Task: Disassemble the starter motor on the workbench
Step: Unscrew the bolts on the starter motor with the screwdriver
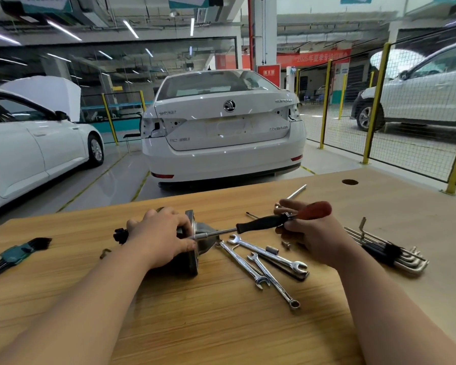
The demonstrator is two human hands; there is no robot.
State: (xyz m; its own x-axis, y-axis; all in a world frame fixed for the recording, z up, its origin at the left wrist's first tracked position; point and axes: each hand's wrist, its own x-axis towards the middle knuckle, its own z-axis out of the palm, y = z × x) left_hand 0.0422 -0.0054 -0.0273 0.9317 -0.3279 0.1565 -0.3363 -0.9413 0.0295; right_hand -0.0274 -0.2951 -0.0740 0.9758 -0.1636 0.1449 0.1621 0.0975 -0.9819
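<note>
The starter motor (195,248) lies on its side on the wooden workbench (221,325), its grey metal nose pointing right. My left hand (159,238) grips its dark body from above and hides most of it. My right hand (311,238) holds a screwdriver (263,222) by its red and black handle. The shaft runs left, and its tip meets the motor's flange beside my left fingers. A black connector (120,235) sticks out to the left of the motor.
Three combination wrenches (267,262) lie fanned out right of the motor, with a small socket (272,250) and a loose bolt (286,244). Hex key sets lie at far right (390,254) and far left (16,255). A metal rod (296,192) lies behind my right hand. Cars stand beyond the bench.
</note>
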